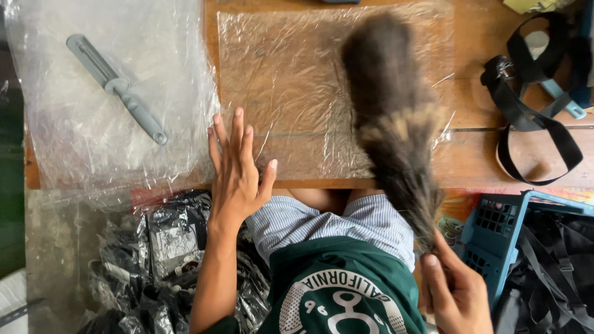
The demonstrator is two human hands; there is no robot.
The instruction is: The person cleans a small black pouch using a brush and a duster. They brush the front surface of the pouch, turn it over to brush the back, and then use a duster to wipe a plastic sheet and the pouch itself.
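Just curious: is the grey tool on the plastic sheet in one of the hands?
No, the grey tool lies alone, apart from both hands.

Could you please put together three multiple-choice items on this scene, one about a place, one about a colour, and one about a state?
1. Where does the grey tool lie?
A. On the clear plastic bag at the table's left
B. In the blue crate
C. On the person's lap

2. What colour is the crate at lower right?
A. Red
B. Blue
C. White

3. How is the left hand placed?
A. Clenched in a fist
B. Gripping the grey tool
C. Flat, fingers spread, at the plastic sheet's edge

Answers:
1 A: the tool rests on the crinkled clear bag, away from both hands.
2 B: its latticed wall is plainly blue.
3 C: the palm lies open on the wooden table, while the right hand holds the feather duster.
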